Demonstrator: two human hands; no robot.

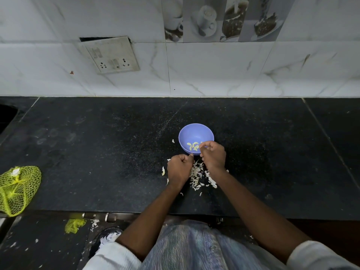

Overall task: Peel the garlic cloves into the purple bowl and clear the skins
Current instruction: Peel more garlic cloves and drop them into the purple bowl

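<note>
Pale sleeves (113, 254) sit lowest in view, at 6 o'clock, and two bare forearms run up from them to meet near the middle of the black counter (97, 152). At the grip itself, the left hand (180, 168) is curled into a fist with its knuckles up, thumb tip just at the near rim of the purple bowl (195, 133); whether it encloses a clove cannot be told. At 1 o'clock from it, the right hand (213, 154) hangs over the bowl's near-right rim, fingers curled and fingertips pinched together, but what they pinch is too small to make out. Inside the bowl, at its bottom, lie several peeled garlic cloves (192, 146), yellowish, their long axes pointing different ways. Beneath and between the wrists, at 6 o'clock from the bowl, lies a pile of white skins (198, 176), with stray flakes around it. Far off at 9 o'clock, a yellow mesh bag (18, 189) rests on the counter's edge.
</note>
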